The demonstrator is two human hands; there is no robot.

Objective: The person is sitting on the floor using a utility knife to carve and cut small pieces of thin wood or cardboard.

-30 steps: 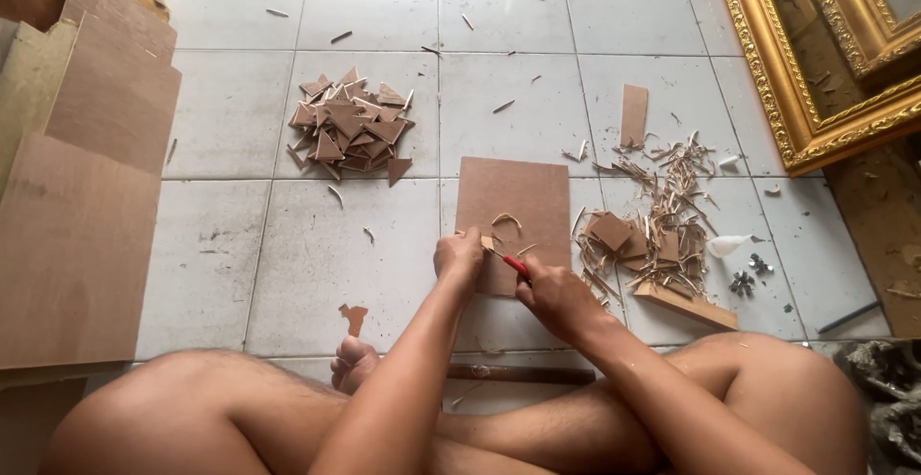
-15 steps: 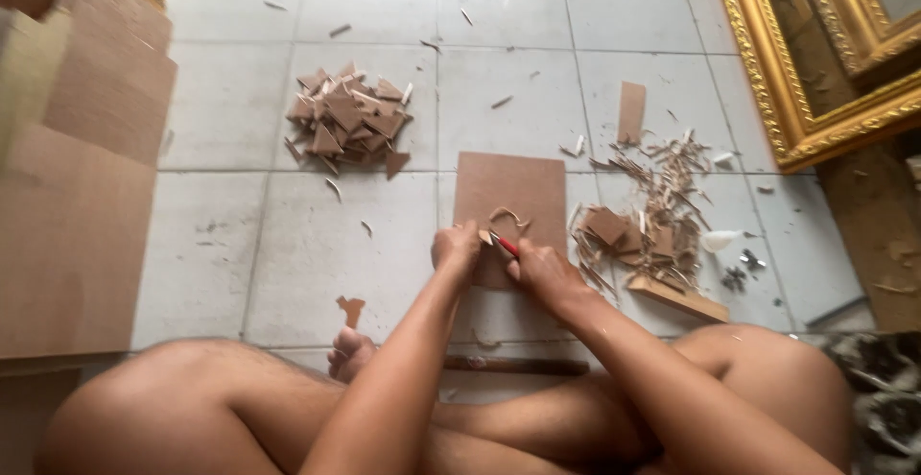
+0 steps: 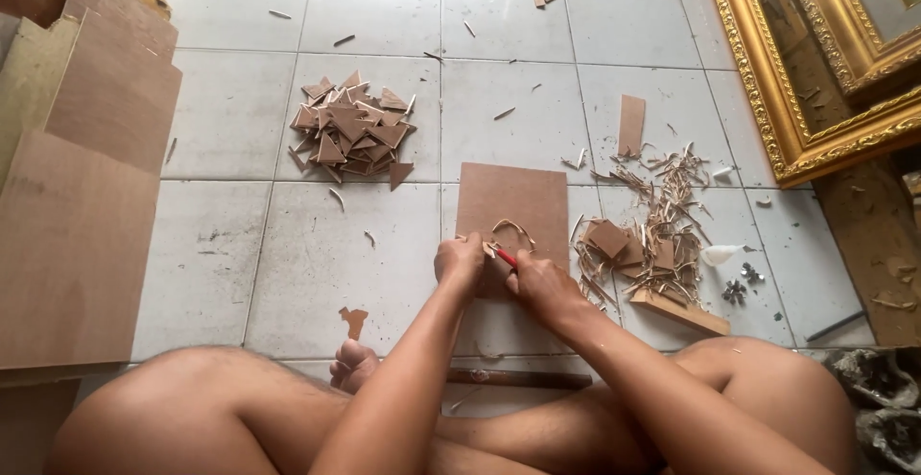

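Now: trimming a thin board on the floor

Closed right hand grips a red-handled cutter; left hand presses flat on the brown fibreboard panel lying on the tiled floor. Panel looks light, stiff, brittle-edged; best held by its edges. No labels visible; gilt frame at right.

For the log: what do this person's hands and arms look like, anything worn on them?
Both arms are bare from hand to upper arm: no sleeves, gloves, watch, bracelets or rings show. The left hand and right hand are bare too, with no bandages or markings visible. The forearms are slim and long in this head view; the legs below are also uncovered.
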